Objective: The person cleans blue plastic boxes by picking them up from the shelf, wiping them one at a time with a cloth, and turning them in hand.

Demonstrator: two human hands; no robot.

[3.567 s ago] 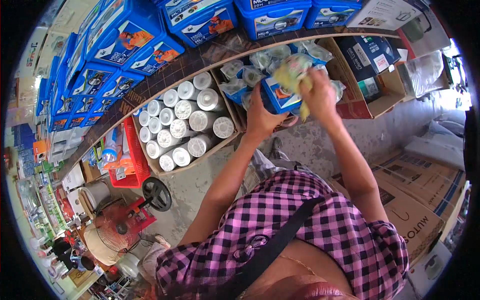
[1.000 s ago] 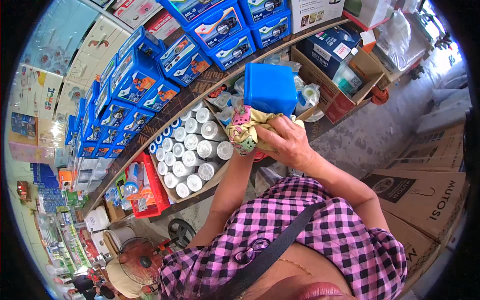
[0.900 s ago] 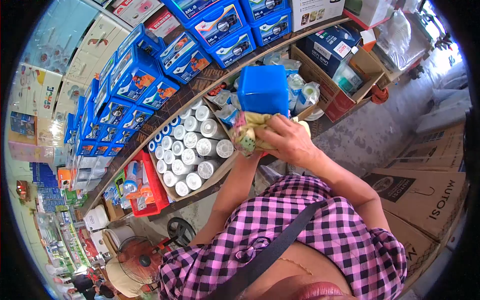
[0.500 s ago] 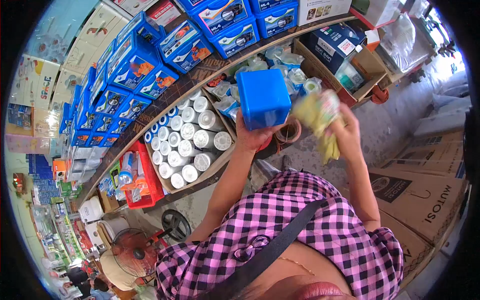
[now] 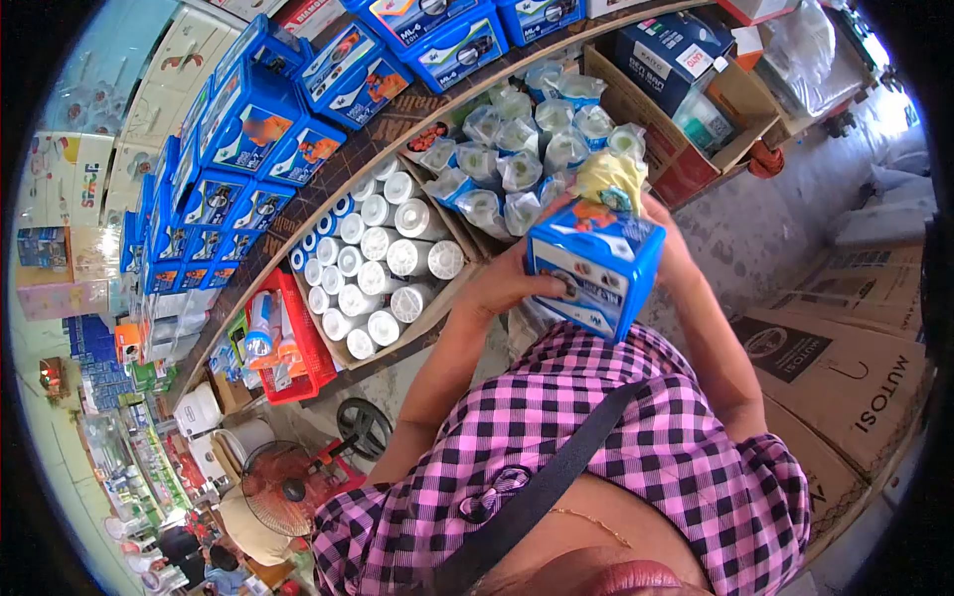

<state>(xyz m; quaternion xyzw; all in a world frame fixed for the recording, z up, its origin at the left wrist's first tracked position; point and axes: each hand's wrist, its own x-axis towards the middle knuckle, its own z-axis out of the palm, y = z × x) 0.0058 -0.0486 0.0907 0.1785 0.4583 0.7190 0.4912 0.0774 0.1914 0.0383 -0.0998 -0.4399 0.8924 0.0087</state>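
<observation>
A blue printed box (image 5: 594,273) is tilted in front of my chest, its picture sides facing up and toward me. My left hand (image 5: 512,281) grips its left side, with the thumb lying across the printed front. At the far right corner, my right hand (image 5: 664,233) is closed around a crumpled yellow cloth (image 5: 610,181) that touches the box's far edge. Part of the right hand's fingers is hidden behind the box and cloth. Just beyond the box, an open carton holds several plastic-wrapped items (image 5: 519,169).
White cylinders (image 5: 376,248) fill a carton at left, beside a red basket (image 5: 316,353). Blue boxes (image 5: 253,129) are stacked on the shelf behind. A fan (image 5: 281,487) stands lower left. Large brown cartons (image 5: 845,377) line the right. A dark blue box (image 5: 676,60) sits in another carton.
The blue box has come nearer my chest, to the right, and turned so its printed sides show. My right hand has brought the yellow cloth from the right against the box.
</observation>
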